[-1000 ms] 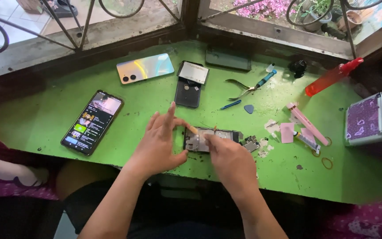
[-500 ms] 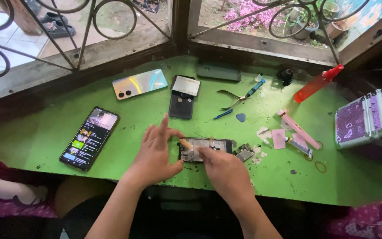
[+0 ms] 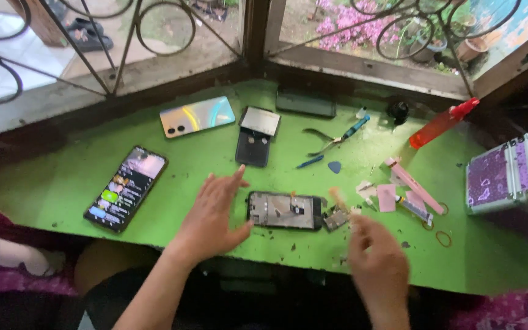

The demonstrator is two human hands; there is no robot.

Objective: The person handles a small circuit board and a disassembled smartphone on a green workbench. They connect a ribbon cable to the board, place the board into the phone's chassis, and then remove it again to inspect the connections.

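Left hand (image 3: 212,214): fingers spread wide and flat, holding nothing, thumb tip touching the left end of the opened phone (image 3: 285,210). The opened phone lies flat on the green tabletop (image 3: 62,183), at 3 o'clock from this hand.

Right hand (image 3: 379,263): blurred; fingers appear curled narrow, and whether they grip anything cannot be told. A thin pale tool (image 3: 338,197) stands just above the fingertips at 11 o'clock. The opened phone lies at 10 o'clock from this hand, near but apart. Loose small parts (image 3: 336,219) sit between the phone's right end and the hand.

Surroundings: lit phone (image 3: 126,187) at 9 o'clock of the left hand; iridescent phone (image 3: 197,116) and dark flip case (image 3: 256,135) at 12 o'clock; pliers (image 3: 337,137) and red bottle (image 3: 441,123) at 1 o'clock; purple case (image 3: 508,174) at 3 o'clock.
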